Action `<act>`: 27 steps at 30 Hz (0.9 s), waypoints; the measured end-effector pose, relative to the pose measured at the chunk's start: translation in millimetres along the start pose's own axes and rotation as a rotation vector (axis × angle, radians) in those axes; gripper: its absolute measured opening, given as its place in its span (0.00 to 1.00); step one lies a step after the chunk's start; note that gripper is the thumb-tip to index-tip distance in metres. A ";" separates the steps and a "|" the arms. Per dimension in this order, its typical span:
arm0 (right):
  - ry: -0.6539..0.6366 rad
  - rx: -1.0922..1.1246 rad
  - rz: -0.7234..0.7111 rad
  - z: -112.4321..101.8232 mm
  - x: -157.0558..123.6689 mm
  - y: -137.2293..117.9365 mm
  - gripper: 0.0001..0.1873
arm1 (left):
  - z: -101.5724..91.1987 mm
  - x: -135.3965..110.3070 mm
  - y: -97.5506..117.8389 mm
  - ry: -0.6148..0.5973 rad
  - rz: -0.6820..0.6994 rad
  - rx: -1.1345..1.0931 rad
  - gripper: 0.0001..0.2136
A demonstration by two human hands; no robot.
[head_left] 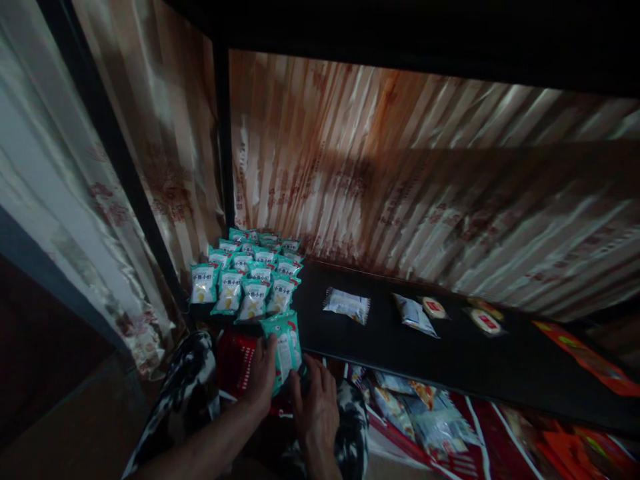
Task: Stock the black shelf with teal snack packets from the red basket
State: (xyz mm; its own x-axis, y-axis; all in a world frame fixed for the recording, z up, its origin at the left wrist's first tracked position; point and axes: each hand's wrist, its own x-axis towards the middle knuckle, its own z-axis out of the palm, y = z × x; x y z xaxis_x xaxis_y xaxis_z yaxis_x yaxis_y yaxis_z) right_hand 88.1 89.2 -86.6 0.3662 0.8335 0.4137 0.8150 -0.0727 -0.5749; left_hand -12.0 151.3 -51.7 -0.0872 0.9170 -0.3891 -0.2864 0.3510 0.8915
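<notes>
A teal-and-white snack bag (pixel 286 343) is held up in front of the shelf's front edge. My left hand (pixel 261 377) is closed on its left side, with the thumb lying along the bag. At the bag's lower right edge is my right hand (pixel 319 403), its thumb over the front and its fingers curled by the side. Just behind, several matching snack bags (pixel 254 299) stand in rows at the left end of the black shelf (pixel 360 343), their printed fronts facing me.
On the shelf to the right lie a white packet (pixel 347 305), a second packet (pixel 415 315), round packaged snacks (pixel 485 321) and an orange packet (pixel 585 357). Below are red bags (pixel 435 453) of packets. A dark post (pixel 224 133) and pleated curtain (pixel 380 180) bound the shelf.
</notes>
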 end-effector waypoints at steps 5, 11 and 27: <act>0.047 0.026 -0.086 5.0 -0.1 -2.2 0.18 | 5.2 -15.4 6.2 0.005 0.008 -0.021 0.22; 0.010 0.063 -0.112 4.7 -2.8 -5.1 0.22 | 5.8 -31.5 8.2 0.001 0.039 -0.036 0.20; -0.098 0.527 0.385 -12.1 58.5 -4.8 0.35 | 8.1 12.5 14.6 -0.263 0.214 0.226 0.15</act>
State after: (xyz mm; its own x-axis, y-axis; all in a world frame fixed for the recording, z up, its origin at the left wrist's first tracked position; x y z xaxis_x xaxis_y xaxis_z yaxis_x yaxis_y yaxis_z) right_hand 111.1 131.7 -51.0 0.5251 0.8491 0.0575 0.2954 -0.1185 -0.9480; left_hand -9.5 169.5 -41.7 0.1333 0.9808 -0.1424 -0.0688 0.1525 0.9859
